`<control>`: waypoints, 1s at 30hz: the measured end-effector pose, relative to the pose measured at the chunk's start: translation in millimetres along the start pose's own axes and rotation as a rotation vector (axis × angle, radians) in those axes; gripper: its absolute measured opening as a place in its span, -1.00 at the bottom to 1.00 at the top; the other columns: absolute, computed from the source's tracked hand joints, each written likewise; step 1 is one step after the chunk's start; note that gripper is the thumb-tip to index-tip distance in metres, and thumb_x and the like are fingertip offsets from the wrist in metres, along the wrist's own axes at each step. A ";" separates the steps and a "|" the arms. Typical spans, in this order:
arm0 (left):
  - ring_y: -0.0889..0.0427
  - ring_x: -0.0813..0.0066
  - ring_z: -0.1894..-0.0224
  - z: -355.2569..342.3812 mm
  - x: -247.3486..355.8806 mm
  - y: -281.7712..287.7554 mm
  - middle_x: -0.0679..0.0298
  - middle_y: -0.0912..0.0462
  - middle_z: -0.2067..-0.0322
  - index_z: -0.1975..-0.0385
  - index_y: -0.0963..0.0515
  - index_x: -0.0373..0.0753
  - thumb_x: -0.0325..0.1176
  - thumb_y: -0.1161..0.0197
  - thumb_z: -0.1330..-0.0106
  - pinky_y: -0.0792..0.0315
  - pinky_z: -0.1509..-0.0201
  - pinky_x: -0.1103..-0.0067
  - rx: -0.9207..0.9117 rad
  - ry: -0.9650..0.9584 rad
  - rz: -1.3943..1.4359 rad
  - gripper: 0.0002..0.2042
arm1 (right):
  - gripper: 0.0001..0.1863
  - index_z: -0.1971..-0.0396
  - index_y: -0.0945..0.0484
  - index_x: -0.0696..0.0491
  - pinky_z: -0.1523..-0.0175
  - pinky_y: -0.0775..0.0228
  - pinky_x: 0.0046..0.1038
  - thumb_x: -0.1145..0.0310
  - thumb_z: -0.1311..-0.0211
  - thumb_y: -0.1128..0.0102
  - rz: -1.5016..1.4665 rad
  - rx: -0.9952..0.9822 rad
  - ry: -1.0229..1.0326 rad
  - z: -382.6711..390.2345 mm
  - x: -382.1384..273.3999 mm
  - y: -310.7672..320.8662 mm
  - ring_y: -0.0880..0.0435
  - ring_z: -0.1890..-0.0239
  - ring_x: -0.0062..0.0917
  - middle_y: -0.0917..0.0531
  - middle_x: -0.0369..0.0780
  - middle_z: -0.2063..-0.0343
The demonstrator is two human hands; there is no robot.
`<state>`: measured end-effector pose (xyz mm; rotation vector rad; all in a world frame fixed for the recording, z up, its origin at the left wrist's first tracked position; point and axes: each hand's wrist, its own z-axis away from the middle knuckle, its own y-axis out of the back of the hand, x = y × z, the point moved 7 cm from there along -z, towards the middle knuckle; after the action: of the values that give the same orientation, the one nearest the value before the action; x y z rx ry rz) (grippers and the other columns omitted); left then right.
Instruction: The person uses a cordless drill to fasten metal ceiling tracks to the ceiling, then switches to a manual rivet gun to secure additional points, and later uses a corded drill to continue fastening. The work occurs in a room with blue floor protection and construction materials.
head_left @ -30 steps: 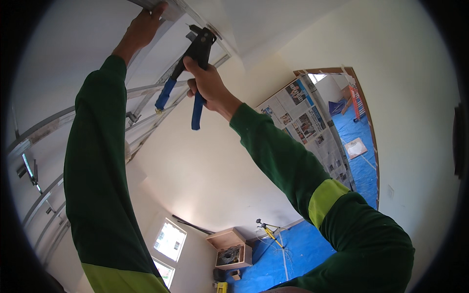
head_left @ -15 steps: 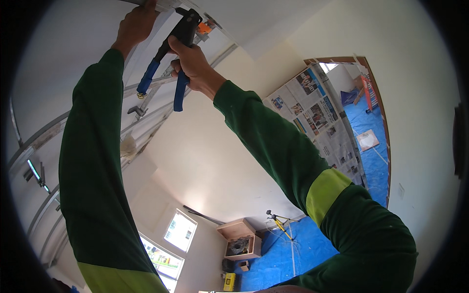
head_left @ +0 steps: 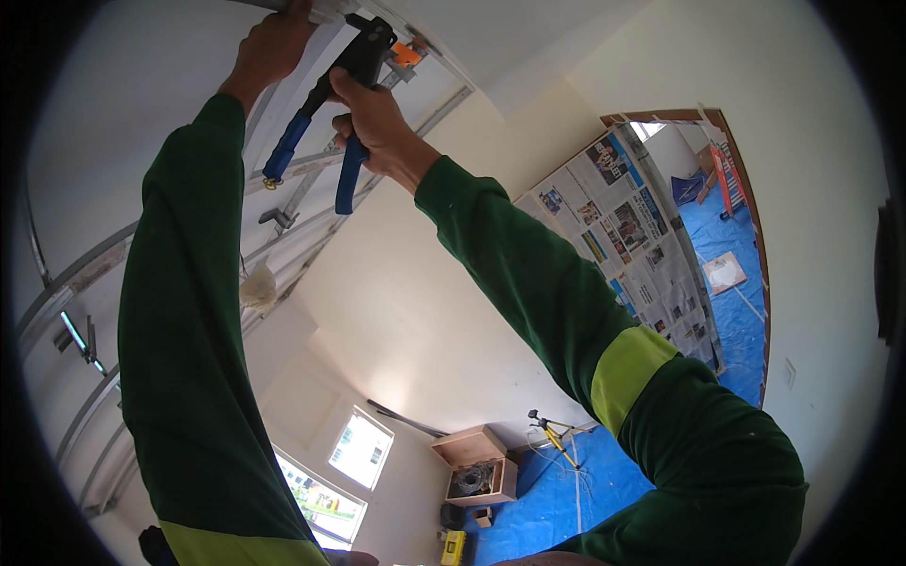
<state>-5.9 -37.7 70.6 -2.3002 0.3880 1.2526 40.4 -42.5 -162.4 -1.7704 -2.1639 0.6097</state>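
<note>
Riveter (head_left: 363, 57), right hand (head_left: 377, 123) clamped round one handle (head_left: 350, 179), has risen to metal channel (head_left: 330, 10) by left hand (head_left: 271, 47) (grip unclear), seemingly placed but unsqueezed.

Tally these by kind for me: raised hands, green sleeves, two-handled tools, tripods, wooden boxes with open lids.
Raised hands, left hand and right hand: 2
Green sleeves, left sleeve and right sleeve: 2
Two-handled tool: 1
Tripod: 1
Open-lidded wooden box: 1
Total: 7
</note>
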 end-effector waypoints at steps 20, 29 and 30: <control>-0.67 -0.25 -0.14 -1.8 -20.8 -17.1 -0.10 -0.59 -0.23 -0.32 -0.47 -0.12 -0.22 -0.11 -0.55 -0.59 -0.20 0.00 0.152 -0.047 -0.005 -0.61 | -0.65 0.25 -0.55 0.18 0.44 -0.49 -0.22 0.14 -0.51 -0.21 0.498 0.096 0.140 -5.2 -17.2 -1.6 -0.49 0.60 -0.42 -0.46 -0.25 0.57; -0.67 0.03 -0.02 -1.9 -22.5 -14.8 0.00 -0.68 -0.02 -0.22 -0.58 -0.24 -0.13 -0.23 -0.50 -0.55 -0.07 0.17 0.127 -0.001 0.189 -0.58 | -0.61 0.24 -0.54 0.23 0.43 -0.51 -0.26 0.13 -0.49 -0.26 0.436 0.091 0.025 -1.0 -22.2 -4.3 -0.53 0.60 -0.46 -0.54 -0.24 0.55; -0.66 0.05 0.00 -0.6 -22.2 -9.2 0.01 -0.68 -0.01 -0.21 -0.58 -0.24 -0.13 -0.24 -0.50 -0.54 -0.05 0.18 0.112 0.030 0.241 -0.59 | -0.61 0.25 -0.55 0.22 0.43 -0.51 -0.28 0.13 -0.49 -0.27 0.574 0.137 0.096 1.4 -26.3 2.1 -0.51 0.62 -0.49 -0.56 -0.28 0.57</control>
<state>-13.2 -30.0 92.1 -2.2293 0.7462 1.2735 47.1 -68.0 -163.3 -2.2914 -1.4977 0.7540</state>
